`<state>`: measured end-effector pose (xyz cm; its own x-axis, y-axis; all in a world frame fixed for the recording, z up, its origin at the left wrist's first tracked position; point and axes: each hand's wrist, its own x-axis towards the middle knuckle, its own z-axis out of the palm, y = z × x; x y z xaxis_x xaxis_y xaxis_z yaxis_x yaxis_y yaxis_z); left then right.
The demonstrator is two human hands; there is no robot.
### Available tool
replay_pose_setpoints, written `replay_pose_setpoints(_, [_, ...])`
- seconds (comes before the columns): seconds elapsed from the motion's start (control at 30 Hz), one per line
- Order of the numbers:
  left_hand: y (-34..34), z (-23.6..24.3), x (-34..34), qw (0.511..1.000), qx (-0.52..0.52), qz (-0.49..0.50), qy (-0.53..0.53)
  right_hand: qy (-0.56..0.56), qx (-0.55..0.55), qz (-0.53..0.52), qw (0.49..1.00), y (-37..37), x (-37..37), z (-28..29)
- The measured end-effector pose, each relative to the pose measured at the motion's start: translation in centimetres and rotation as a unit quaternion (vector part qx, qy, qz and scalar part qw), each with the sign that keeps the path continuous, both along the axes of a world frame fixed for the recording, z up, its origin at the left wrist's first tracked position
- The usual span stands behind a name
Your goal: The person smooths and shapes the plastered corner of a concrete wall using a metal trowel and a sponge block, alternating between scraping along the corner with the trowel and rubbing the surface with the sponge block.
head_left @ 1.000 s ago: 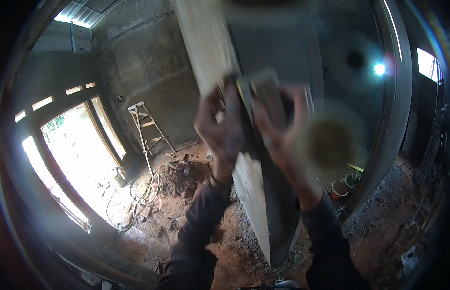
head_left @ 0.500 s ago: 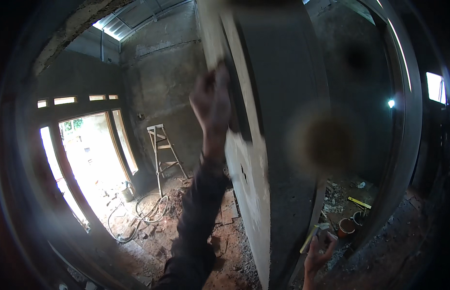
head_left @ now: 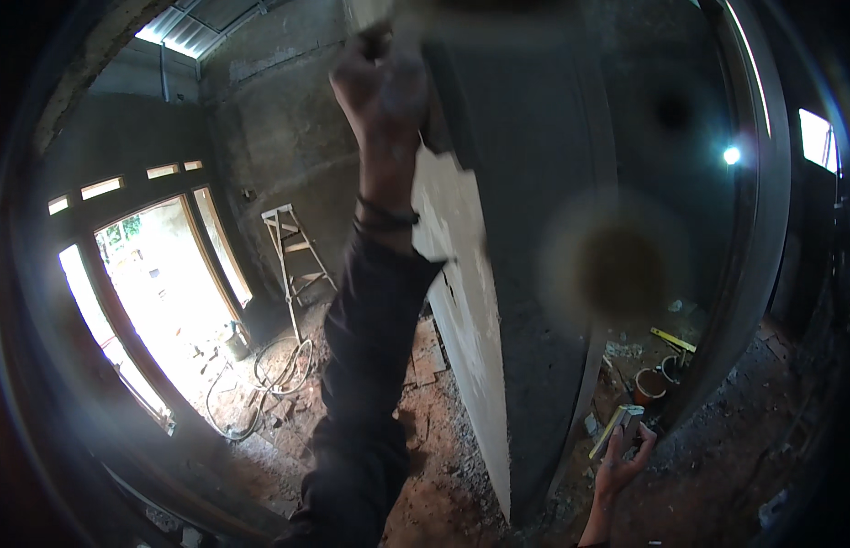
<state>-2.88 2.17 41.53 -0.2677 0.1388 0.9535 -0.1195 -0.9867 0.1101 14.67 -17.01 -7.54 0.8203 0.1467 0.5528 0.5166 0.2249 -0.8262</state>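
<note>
My left hand [head_left: 384, 87] is raised high against the upper edge of the wall corner, its fingers curled closed and blurred. Whatever it grips, if anything, is hidden. Below the wrist, a pale coat [head_left: 457, 219] with a ragged upper edge covers the narrow face of the wall. The wide face [head_left: 543, 183] beside it is dark grey plaster. Low on the right, my right hand [head_left: 621, 466] is closed on a flat grey tool with yellow edges [head_left: 617, 431], held tilted between thumb and fingers. It is apart from the wall.
A wooden stepladder [head_left: 297, 251] stands at the back left, by a coiled hose [head_left: 283, 370] on the rubble-strewn floor. Beyond the right hand are an orange-brown bucket [head_left: 649, 385] and a yellow bar [head_left: 673, 340]. A bright doorway [head_left: 164, 274] opens at left; a lamp [head_left: 732, 155] shines right.
My left hand has moved up and slightly left along the wall corner. My right hand, with the yellow-edged tool, has shifted right and a little up. The whole view has shifted slightly.
</note>
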Motion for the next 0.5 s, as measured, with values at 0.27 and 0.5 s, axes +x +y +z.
replay_pose_setpoints(0.27, [-1.8,-28.8,1.4,0.961,-0.268,0.048,0.041,0.016,-0.013,0.000,1.000,-1.5,-1.3,-0.4])
replay_pose_setpoints(0.5, [-1.3,-59.8,-5.4,0.831,-0.514,-0.210,-0.035,-0.156,0.142,0.087,0.974,5.5,-4.5,15.0])
